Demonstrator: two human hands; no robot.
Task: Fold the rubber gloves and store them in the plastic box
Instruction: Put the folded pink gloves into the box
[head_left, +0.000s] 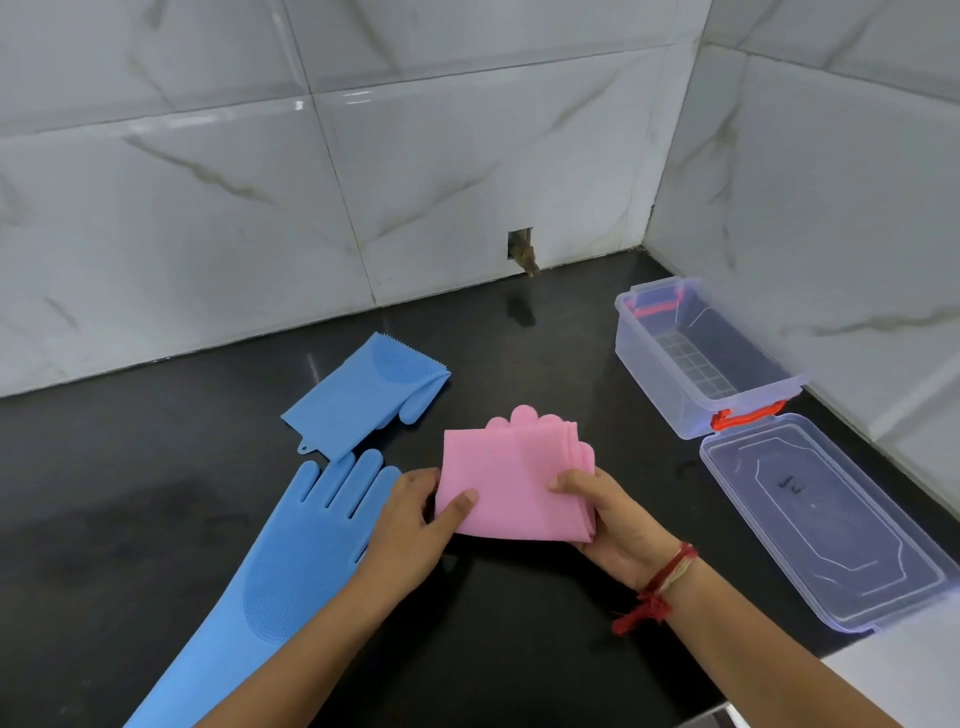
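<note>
Both my hands hold a folded stack of pink rubber gloves (511, 475) just above the black counter. My left hand (415, 525) grips its left edge, thumb on top. My right hand (608, 519) grips its right edge from below. A folded blue glove (363, 397) lies behind and to the left. Flat on the counter at the left is an unfolded blue glove (291, 566), fingers pointing away from me, partly under my left forearm. At the right stands the clear plastic box (660, 371), open with orange latches and no gloves inside.
The box's clear lid (826, 525) lies flat in front of the box, near the counter's right edge. White marble-tiled walls meet in a corner behind the box. A small hole in the tile (522, 249) sits at counter level.
</note>
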